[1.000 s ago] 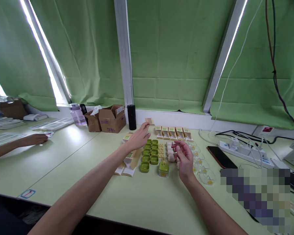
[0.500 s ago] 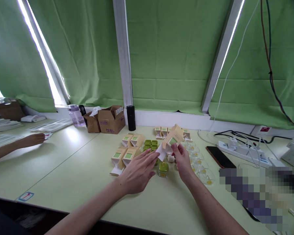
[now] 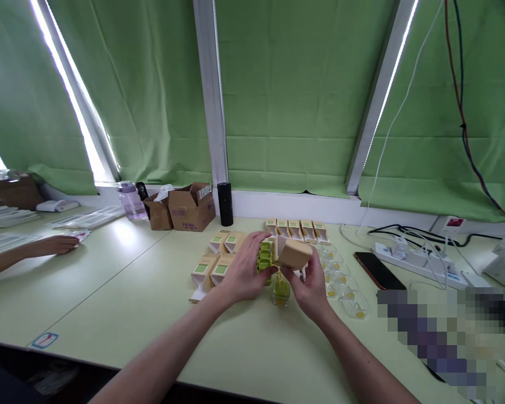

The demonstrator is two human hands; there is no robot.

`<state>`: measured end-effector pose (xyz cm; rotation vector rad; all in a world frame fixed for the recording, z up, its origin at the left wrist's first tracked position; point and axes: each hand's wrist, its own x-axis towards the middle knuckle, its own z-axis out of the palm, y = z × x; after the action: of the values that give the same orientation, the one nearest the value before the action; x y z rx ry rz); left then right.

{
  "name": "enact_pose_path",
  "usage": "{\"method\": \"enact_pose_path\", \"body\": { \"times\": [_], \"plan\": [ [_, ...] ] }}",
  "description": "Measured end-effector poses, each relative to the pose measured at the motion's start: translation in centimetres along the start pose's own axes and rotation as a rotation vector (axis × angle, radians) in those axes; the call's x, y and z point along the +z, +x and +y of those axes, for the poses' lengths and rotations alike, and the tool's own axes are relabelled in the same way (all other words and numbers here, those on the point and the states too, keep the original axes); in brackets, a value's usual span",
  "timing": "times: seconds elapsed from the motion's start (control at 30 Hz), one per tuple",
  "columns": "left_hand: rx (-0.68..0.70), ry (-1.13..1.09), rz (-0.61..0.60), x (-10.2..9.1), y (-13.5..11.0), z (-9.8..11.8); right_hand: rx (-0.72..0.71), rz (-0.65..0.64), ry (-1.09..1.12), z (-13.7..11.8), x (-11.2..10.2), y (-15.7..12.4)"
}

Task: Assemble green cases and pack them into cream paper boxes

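Observation:
My right hand (image 3: 310, 286) is closed on a small tan carton (image 3: 295, 255), tilted in the air, with its plain side toward me. My left hand (image 3: 247, 269) is at the carton's left end, thumb and fingers apart; whether it touches the flap I cannot tell. Beneath the carton stands a small clear jar with a green lid (image 3: 281, 287). Several green square pieces (image 3: 265, 257) sit in rows behind my left thumb, partly hidden. To the left are several tan cartons with green panels (image 3: 201, 269), one with its flap out.
More cartons (image 3: 294, 229) line up at the back. Clear plastic pieces with yellow spots (image 3: 354, 303) lie right of my right hand, then a phone (image 3: 379, 270) and a power strip (image 3: 418, 264). Cardboard boxes (image 3: 191, 210) and a black cylinder (image 3: 225, 203) stand behind. Another person's hand (image 3: 59, 244) is far left.
The carton has turned from upright, green panel showing, to lying over with its plain side toward me. My left hand has gone from flat against the flap to spread thumb and fingers.

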<state>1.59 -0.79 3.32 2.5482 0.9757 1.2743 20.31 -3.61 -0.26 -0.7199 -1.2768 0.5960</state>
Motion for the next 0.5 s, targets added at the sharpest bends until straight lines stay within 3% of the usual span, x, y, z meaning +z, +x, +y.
{"method": "enact_pose_path", "body": {
  "times": [0.17, 0.37, 0.5],
  "plan": [
    [0.096, 0.026, 0.069, 1.1, 1.0, -0.8, -0.308, -0.073, -0.177, -0.4, -0.5, 0.3],
    [0.153, 0.163, 0.251, 2.1, -0.4, -1.6, -0.458, -0.145, -0.403, 0.4, -1.9, 1.3],
    [0.278, 0.231, 0.350, 2.5, -1.2, -2.3, -0.582, -0.131, -0.528, 1.1, -2.3, 1.4]
  ]
}}
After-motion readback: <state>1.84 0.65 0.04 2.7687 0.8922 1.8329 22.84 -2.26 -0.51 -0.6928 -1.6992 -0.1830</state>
